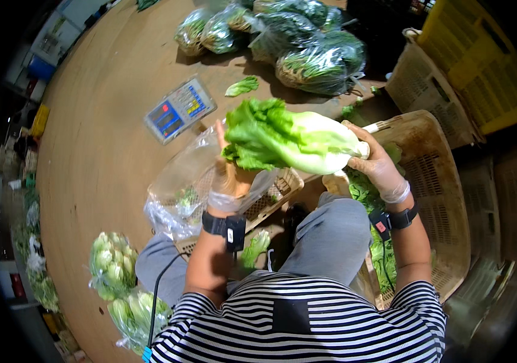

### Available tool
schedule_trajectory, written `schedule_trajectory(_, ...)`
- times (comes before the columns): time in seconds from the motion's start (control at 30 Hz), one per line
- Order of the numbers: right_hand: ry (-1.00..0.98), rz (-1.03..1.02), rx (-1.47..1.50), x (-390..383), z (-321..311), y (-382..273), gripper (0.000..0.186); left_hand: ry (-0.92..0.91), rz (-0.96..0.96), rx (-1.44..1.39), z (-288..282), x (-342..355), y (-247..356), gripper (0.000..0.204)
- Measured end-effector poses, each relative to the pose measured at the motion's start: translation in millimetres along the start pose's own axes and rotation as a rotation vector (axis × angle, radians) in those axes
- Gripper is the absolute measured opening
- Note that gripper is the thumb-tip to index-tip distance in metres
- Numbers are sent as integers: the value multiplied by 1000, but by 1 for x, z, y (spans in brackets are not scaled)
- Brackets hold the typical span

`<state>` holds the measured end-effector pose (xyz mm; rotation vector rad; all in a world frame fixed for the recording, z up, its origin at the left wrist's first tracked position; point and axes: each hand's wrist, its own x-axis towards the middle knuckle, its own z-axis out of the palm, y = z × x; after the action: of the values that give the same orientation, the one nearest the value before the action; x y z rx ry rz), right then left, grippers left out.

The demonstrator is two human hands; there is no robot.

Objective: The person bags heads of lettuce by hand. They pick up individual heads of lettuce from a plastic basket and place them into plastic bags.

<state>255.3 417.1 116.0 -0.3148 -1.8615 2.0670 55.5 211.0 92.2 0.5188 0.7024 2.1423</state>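
Observation:
My right hand (374, 163), in a clear glove, grips the pale stem end of a lettuce head (294, 136), held level with its frilly leaves to the left. My gloved left hand (227, 175) has fingers stretched upward at the leafy end, partly hidden by the leaves; a clear plastic bag (173, 181) lies around and behind it over a shallow crate (279, 193). Beyond the bag is a digital scale (179, 109), with a loose leaf (240, 86) near it. A large crate (434, 199) holding lettuce (382, 266) stands at my right.
Several bagged greens (319, 63) lie at the back of the brown floor (83, 163). Bagged lettuces (113, 266) sit at my left. Yellow (470, 66) and white (422, 91) crates stand at the back right. More produce (34, 254) lines the far left.

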Motion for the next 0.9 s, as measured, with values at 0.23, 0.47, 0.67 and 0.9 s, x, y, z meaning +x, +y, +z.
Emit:
schedule_trajectory(0.23, -362, -23, -351, 78, 39, -1, 77, 265, -147, -93, -93, -25, 14, 65)
schedule_trajectory(0.47, 234, 62, -286, 21, -27, -10, 47, 917, -113, -85, -216, -77, 28, 59)
schedule_trajectory(0.67, 821, 470, -139, -80, -162, 100, 36, 1091, -217, 13, -308, -57, -26, 55)
schedule_trajectory(0.9, 940, 718, -592, -193, -341, 333, 42, 983, -429, 427, -338, -60, -37, 57)
